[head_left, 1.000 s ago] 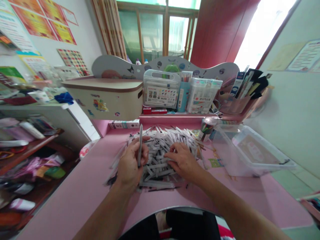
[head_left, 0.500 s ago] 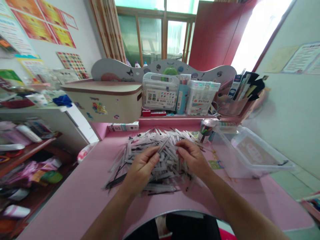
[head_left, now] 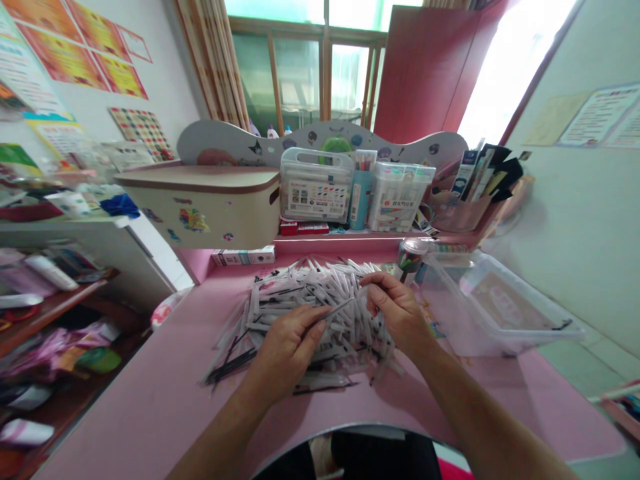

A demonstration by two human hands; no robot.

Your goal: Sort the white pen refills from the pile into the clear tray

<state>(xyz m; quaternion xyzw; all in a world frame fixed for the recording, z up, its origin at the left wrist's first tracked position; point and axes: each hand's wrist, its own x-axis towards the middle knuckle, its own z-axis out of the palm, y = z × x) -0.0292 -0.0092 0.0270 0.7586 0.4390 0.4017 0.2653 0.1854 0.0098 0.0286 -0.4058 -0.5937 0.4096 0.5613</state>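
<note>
A big heap of white and black pens (head_left: 300, 303) lies in the middle of the pink desk (head_left: 150, 393). Over its near side my left hand (head_left: 287, 347) pinches one end of a single grey pen (head_left: 340, 309). My right hand (head_left: 395, 310) grips the other end of that same pen, fingers curled. The pen slants up to the right between both hands, just above the heap.
A clear plastic bin (head_left: 500, 307) stands on the desk at the right, a small round tin (head_left: 410, 257) beside it. Marker cases (head_left: 315, 185), a cream storage box (head_left: 205, 200) and a pen holder line the back shelf. Cluttered shelves sit at the left.
My left hand held a pen upright at the heap's left, then came to the middle. My right hand lifted off the pile, and both hands now hold one pen.
</note>
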